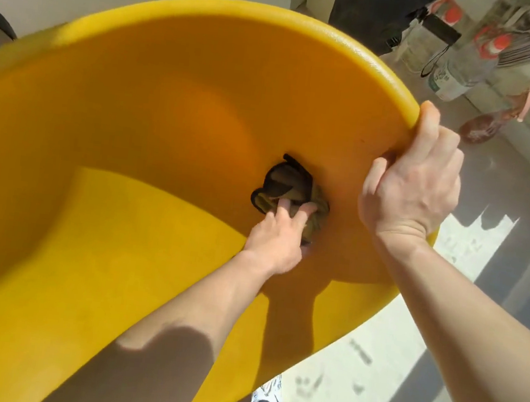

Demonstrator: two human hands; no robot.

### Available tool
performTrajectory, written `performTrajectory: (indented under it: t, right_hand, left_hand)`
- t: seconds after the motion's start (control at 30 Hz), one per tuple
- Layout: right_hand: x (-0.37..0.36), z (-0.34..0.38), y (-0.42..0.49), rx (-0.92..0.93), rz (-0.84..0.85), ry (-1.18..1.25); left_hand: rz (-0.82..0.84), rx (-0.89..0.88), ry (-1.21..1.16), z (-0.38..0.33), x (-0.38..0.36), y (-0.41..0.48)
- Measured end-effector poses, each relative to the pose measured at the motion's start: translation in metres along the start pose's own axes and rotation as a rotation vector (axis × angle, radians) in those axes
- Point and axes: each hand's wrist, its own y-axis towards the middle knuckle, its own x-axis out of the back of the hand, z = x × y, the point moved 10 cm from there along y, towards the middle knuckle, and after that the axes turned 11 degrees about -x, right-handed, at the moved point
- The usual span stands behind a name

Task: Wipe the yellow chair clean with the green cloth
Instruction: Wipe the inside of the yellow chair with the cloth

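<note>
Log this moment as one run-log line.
left hand: presses green cloth inside yellow chair | right hand: grips chair rim | stage: wiping

Bare forearms [461,322], no sleeves

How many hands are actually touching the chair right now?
2. The left hand presses the green cloth into the yellow chair's bowl; the right hand has a grip on its right rim.
</note>
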Motion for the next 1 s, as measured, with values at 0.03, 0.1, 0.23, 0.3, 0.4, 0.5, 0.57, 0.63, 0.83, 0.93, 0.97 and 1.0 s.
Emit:
performTrajectory:
  t: [0.03,0.1,0.23,0.3,0.4,0.5,0.57,0.63,0.83,0.93,0.97,1.0]
  right_hand:
    - [0.000,0.000,0.000,0.001,0.000,0.003]
    - [0.001,0.001,-0.001,0.010,-0.001,0.009]
    - [0.001,0.001,0.000,0.028,-0.006,-0.001]
    - [0.001,0.001,-0.002,0.032,-0.011,0.004]
    - [0.002,0.000,-0.001,0.057,-0.043,0.022]
    - [0.002,0.002,-0.008,0.094,-0.064,0.033]
    - [0.003,0.000,-0.025,0.118,-0.080,0.023]
    - [0.000,-0.008,-0.044,0.139,-0.055,0.027]
    - [-0.019,-0.033,-0.111,0.289,0.030,0.118]
    - [-0.084,-0.027,-0.170,0.476,0.386,-0.002]
    - [-0.107,-0.027,-0.192,0.525,0.513,-0.044]
    - [-0.126,-0.027,-0.213,0.575,0.615,-0.086]
  left_hand:
    - [0.122,-0.044,0.058,-0.001,-0.028,-0.015]
    - [0.279,-0.072,0.112,0.003,-0.067,-0.046]
    - [0.190,-0.010,0.051,0.021,-0.063,-0.054]
    - [-0.079,0.115,-0.010,0.044,-0.025,-0.046]
    - [-0.502,0.421,-0.179,0.098,0.034,-0.046]
    - [-0.540,0.528,-0.144,0.118,0.048,-0.041]
    - [-0.389,0.387,-0.049,0.095,0.029,-0.034]
    - [-0.230,0.262,0.005,0.069,-0.006,-0.041]
    - [0.212,-0.288,0.303,0.000,-0.090,-0.088]
    - [0.312,-0.570,0.401,0.004,-0.104,-0.112]
    - [0.302,-0.533,0.415,0.019,-0.100,-0.110]
    - [0.279,-0.446,0.433,0.038,-0.092,-0.106]
